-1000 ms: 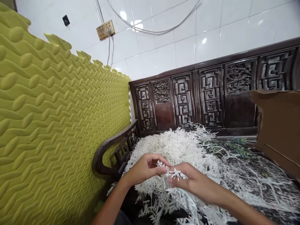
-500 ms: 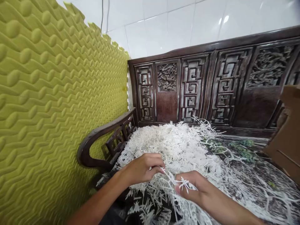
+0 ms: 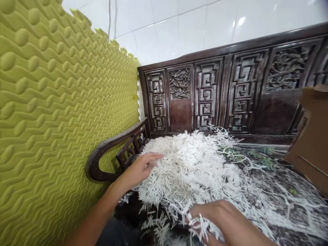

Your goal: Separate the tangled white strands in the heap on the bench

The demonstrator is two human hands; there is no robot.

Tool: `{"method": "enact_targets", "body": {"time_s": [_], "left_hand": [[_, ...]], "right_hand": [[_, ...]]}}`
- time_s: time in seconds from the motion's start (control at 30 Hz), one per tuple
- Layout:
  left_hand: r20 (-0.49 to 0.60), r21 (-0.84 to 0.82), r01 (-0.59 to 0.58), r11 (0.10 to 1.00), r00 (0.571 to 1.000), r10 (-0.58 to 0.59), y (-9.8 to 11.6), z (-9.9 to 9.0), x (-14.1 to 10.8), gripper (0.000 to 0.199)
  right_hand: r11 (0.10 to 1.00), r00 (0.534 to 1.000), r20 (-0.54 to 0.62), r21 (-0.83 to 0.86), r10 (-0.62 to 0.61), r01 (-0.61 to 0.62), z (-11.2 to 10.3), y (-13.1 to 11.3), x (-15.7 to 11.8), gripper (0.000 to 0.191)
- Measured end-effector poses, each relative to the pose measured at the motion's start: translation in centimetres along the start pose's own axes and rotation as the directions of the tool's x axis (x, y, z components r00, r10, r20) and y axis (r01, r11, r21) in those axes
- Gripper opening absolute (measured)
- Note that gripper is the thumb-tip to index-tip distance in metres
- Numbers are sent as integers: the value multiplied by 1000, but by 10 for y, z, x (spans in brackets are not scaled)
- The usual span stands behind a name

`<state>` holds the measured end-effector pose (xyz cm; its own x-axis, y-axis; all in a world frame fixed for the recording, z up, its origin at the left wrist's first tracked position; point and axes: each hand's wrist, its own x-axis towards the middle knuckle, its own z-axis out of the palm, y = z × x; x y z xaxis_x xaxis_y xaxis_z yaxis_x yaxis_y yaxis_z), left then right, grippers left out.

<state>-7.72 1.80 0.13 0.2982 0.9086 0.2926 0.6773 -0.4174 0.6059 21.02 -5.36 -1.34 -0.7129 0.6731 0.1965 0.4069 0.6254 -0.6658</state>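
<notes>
A big heap of white shredded paper (image 3: pixel 189 171) lies on the seat of a dark carved wooden bench (image 3: pixel 207 92). My left hand (image 3: pixel 139 167) rests on the heap's left side, fingers extended and holding nothing. At the bottom edge of the view, my right hand (image 3: pixel 212 218) is closed on a tuft of white paper shreds (image 3: pixel 200 227). Its fingers are partly hidden among the strands. The hands are well apart.
A yellow-green ridged foam panel (image 3: pixel 64 119) covers the left wall, above the bench's curved wooden armrest (image 3: pixel 107 152). White tiles (image 3: pixel 205 30) rise behind the bench. Brown cardboard (image 3: pixel 310 143) stands at the right, beside a dark branch-printed seat covering (image 3: pixel 271 174).
My hands have separated. The left has left the shreds it pinched and moved onto the heap, while the right has dropped lower, still gripping shreds. The view has shifted slightly.
</notes>
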Motion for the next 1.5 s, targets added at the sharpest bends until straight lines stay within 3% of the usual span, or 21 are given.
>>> {"method": "enact_targets", "body": {"time_s": [0.13, 0.2, 0.3, 0.4, 0.47, 0.57, 0.63, 0.73, 0.9, 0.97, 1.1, 1.3, 1.5], "left_hand": [[255, -166, 27, 986, 967, 16, 58, 25, -19, 34], [312, -210, -6, 978, 947, 73, 76, 34, -25, 38], [286, -192, -129, 973, 941, 181, 85, 44, -28, 45], [247, -144, -233, 962, 933, 263, 82, 51, -30, 23], [192, -145, -243, 959, 944, 269, 80, 52, -31, 20], [64, -180, -153, 972, 984, 167, 79, 48, -33, 13], [41, -261, -34, 965, 998, 46, 79, 43, -32, 13], [133, -455, 140, 879, 987, -88, 80, 37, -30, 17], [380, -640, 356, 682, 917, -121, 83, 40, -33, 33], [433, -600, 384, 702, 894, -118, 86, 43, -37, 42], [491, -430, 347, 834, 865, -107, 92, 43, -42, 35], [435, -430, 281, 858, 897, -75, 98, 41, -41, 18], [372, -167, 138, 976, 926, -67, 101, 58, -49, 30]], "right_hand": [[975, 986, -58, -147, 158, -165, -8, 7, 0, 27], [959, 979, -57, -197, 196, -204, -4, 9, 2, 31], [943, 978, -49, -259, 204, -210, 6, 12, 5, 34], [933, 977, -48, -291, 206, -211, 14, 11, 5, 28], [937, 974, -51, -263, 223, -228, 15, 10, 6, 29], [940, 956, -101, -182, 275, -290, 10, 8, 8, 35], [943, 949, -120, -133, 290, -305, 6, 7, 9, 28], [962, 966, -79, -99, 247, -254, 1, 1, 9, 17], [962, 982, 8, -199, 190, -185, 5, -9, 5, 23], [950, 980, 23, -253, 196, -184, 10, -8, 2, 21], [931, 975, 11, -298, 223, -209, 17, -7, -3, 17], [883, 966, -28, -400, 256, -246, 16, -16, -3, 14], [864, 965, -65, -434, 254, -256, 26, -10, -3, 14]]}}
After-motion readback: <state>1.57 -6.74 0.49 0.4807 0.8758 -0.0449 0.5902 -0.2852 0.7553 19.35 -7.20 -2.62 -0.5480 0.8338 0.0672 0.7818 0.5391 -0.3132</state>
